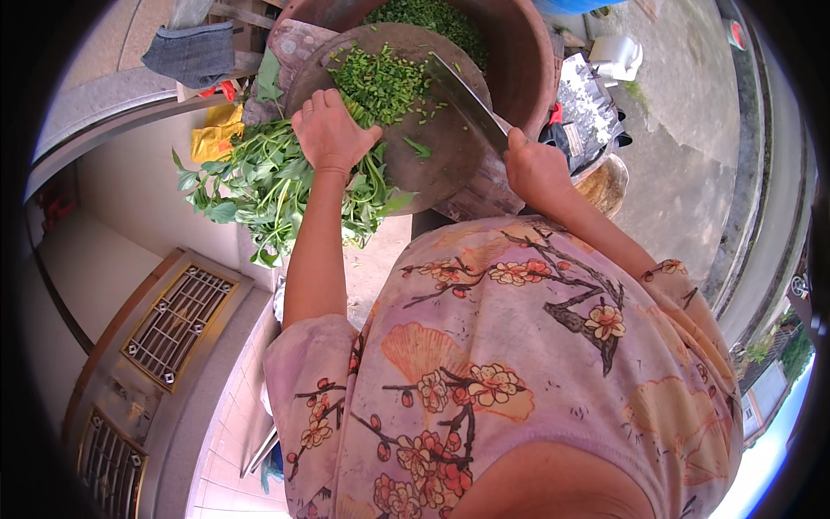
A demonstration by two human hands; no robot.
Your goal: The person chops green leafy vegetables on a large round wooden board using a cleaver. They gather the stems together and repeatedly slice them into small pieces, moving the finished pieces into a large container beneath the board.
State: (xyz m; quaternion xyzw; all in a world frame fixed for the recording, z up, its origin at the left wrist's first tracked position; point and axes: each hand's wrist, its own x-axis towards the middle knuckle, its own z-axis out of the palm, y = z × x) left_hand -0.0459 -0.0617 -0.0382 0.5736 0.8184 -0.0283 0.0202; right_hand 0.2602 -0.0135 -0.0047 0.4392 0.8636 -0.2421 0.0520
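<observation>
My left hand [332, 133] presses down on a thick bunch of leafy green stems [272, 175] at the left side of a round chopping board [441, 162]. The leaves hang over the board's near left edge. In my right hand [538, 165] is the handle of a cleaver [473, 100], its blade slanting across the board's right part. Between the blade and my left hand lies a heap of chopped green stems [382, 81]. A loose leaf piece [418, 148] rests nearer to me on the board.
Behind the board stands a large reddish-brown tub [528, 65] with chopped greens [428, 23] inside. A wooden plank [486, 188] supports the board. A dark cloth [191, 55] hangs at the left, above a yellow bag [217, 133]. A white plastic container [616, 57] stands on the concrete at right.
</observation>
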